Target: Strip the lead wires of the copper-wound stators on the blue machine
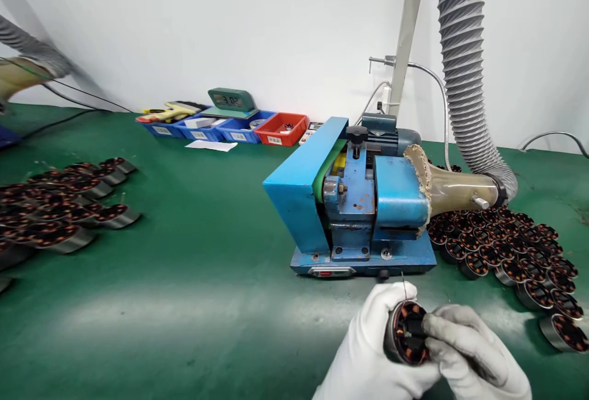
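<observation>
A round motor stator [409, 332], with a metal outer ring and copper windings round a dark middle, is gripped from the left by my white-gloved left hand [375, 348]. Its open face tilts up toward me, and a thin wire end sticks up from its top. My right hand [469, 345], in a glove with greyed fingertips, is closed against the stator's right side, fingertips on its face and edge. Whatever lies between those fingertips is hidden. Both hands are just in front of a blue belt grinding machine [352, 197].
Rows of similar stators [506, 246] stand right of the machine, and another group [64, 203] stands at left. A grey ribbed hose [464, 69] runs down to the machine. Blue bins [239, 135], a red bin [281, 130] and a digital clock [231, 99] line the wall.
</observation>
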A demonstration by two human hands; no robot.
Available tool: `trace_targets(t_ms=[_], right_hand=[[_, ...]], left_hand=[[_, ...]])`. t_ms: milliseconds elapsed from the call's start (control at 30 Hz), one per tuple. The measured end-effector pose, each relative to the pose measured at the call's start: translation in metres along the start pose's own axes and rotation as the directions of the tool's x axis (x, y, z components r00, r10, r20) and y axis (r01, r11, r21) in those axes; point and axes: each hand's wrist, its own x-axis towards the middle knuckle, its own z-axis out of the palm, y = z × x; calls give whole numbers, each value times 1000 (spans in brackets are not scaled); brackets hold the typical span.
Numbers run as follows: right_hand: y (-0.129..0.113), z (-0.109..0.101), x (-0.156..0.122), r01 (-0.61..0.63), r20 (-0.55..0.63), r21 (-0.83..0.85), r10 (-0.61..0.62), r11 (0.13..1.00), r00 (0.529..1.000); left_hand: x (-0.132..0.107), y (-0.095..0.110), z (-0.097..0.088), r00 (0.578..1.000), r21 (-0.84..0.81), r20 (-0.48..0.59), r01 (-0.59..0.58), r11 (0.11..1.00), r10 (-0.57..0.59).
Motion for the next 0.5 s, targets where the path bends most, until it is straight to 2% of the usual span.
trace_targets(t_ms=[67, 100, 167, 200, 233, 300, 367, 400, 433, 500], right_hand=[[0, -5, 4, -74, 86, 190, 58, 979, 995], [0, -8, 6, -146, 125, 317, 111, 937, 986], [-2, -12, 11, -254, 124, 513, 222, 820, 967], [-4, -13, 13, -278, 92, 544, 273, 792, 958], [-6, -14, 15, -298, 80, 526, 302, 797, 950], [-12, -13, 19, -349, 142, 372, 319, 860, 937], [-19, -10, 22, -343, 244, 205, 292, 917, 925], [-22, -8, 23, -321, 281, 173, 266, 931, 922], [-25, -6, 24, -303, 296, 182, 241, 935, 924], [-28, -3, 25, -313, 303, 313, 219, 897, 928]], left_hand=[[-4, 5, 5, 995, -114, -43, 84, 990, -89], [-7, 7, 6, 990, -166, -51, 119, 979, -129], [-11, 8, 6, 983, -225, -38, 169, 960, -182], [-14, 8, 5, 980, -239, -30, 185, 953, -198], [-16, 7, 3, 977, -255, -22, 202, 946, -214], [-19, 4, 1, 965, -311, 38, 259, 914, -260], [-18, 2, 2, 935, -413, 144, 354, 839, -324], [-15, 1, 4, 915, -460, 199, 403, 791, -351], [-12, 0, 6, 893, -502, 243, 450, 739, -378], [-3, 1, 10, 845, -554, 303, 532, 640, -440]])
